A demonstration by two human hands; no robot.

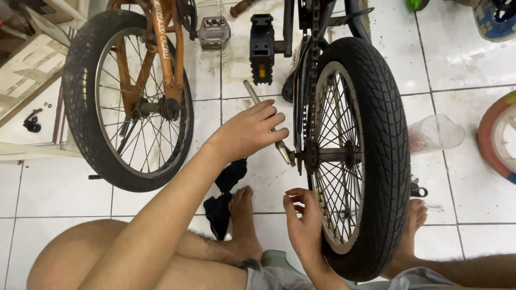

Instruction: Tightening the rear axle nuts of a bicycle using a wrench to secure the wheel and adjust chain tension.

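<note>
My left hand [248,131] grips a long metal wrench [262,111] whose head sits on the axle nut [294,157] of a black-tyred bicycle wheel [359,156]. The chain [312,80] runs down beside the spokes to the hub. My right hand [302,220] hovers just left of the wheel's lower rim, fingers loosely curled with nothing in them. My bare feet rest on the floor on either side of the wheel.
An orange bicycle's wheel [129,99] stands at the left. A black rag [226,193] lies on the white tiles between my legs. Pedals [262,48] hang at the top; a clear plastic cup [434,134] lies to the right of the tyre, beside another wheel [499,137].
</note>
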